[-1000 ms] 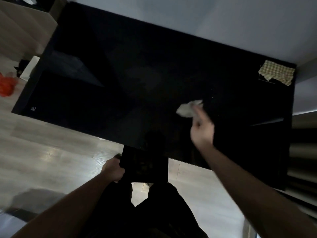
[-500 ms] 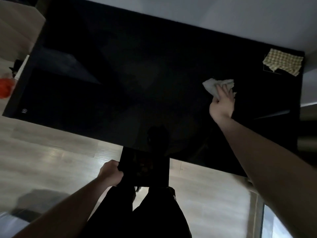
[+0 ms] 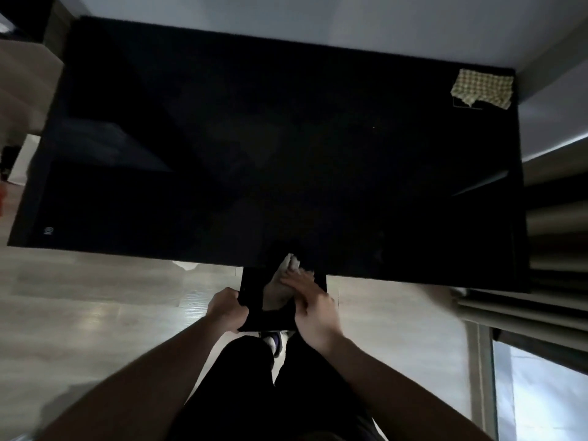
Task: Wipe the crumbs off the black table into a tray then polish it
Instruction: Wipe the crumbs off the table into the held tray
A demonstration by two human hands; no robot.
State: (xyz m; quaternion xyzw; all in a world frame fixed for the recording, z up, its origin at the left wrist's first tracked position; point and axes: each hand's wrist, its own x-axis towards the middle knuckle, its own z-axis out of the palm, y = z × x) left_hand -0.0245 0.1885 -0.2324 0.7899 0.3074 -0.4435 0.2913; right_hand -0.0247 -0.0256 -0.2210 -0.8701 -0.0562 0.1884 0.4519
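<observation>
The glossy black table (image 3: 254, 138) fills the upper part of the head view. A black tray (image 3: 254, 283) sits just below its near edge, and my left hand (image 3: 226, 310) grips the tray's left side. My right hand (image 3: 313, 308) holds a crumpled white cloth (image 3: 281, 281) that lies over the table edge and down into the tray, fingers on top of it. A single pale crumb (image 3: 374, 127) shows on the table's right half.
A yellow checked cloth (image 3: 483, 92) lies on the table's far right corner. Pale wooden floor (image 3: 95, 297) runs along the near side. A wall lies behind the table, curtain folds (image 3: 556, 249) hang at the right, and my dark-trousered legs stand below the tray.
My right hand swept the white cloth from the table's right-middle back to the near edge and over the tray. My left hand kept hold of the tray.
</observation>
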